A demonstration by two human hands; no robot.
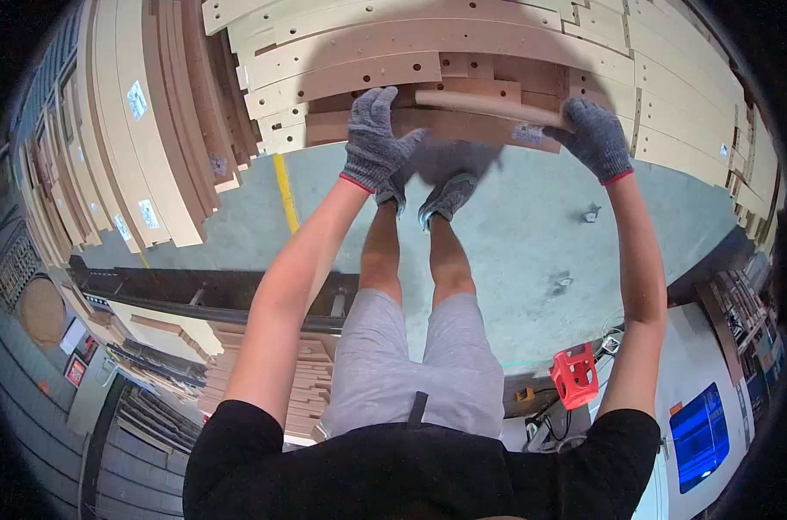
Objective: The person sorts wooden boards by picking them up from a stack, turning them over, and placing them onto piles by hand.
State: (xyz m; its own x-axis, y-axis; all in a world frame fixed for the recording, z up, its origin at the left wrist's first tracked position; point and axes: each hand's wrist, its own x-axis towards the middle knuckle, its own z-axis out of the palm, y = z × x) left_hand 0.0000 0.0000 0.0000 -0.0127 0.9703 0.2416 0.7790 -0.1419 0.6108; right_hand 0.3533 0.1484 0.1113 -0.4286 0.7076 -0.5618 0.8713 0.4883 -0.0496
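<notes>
Wooden board [497,106], narrow and slightly blurred, extending from the right hand [594,140] towards the left hand [378,143]; its near end lies within the curled fingers of the right hand, which grasps it; its far end stops short of the left hand, which is open and released, thumb spread from the fingers. Both hands wear grey gloves with red cuffs; beyond them lies a broad stack of boards [428,43], many pierced with round holes; whether the grasped board touches those beneath it cannot be told.

State of the work, as judged from this view: one board is under control at one end only, with no second grip on it; between the two hands, the near edge of the stack is uneven, with short pieces exposed and a label [527,133] on a lower board, just beside the fingers of the right hand; beyond the hands, the courses lie in close rows; the number of boards already handled, or remaining, cannot be judged. A second stack [142,130] stands to the left of the left hand; a yellow line [286,192] crosses the floor [532,217] between that stack and the feet.
</notes>
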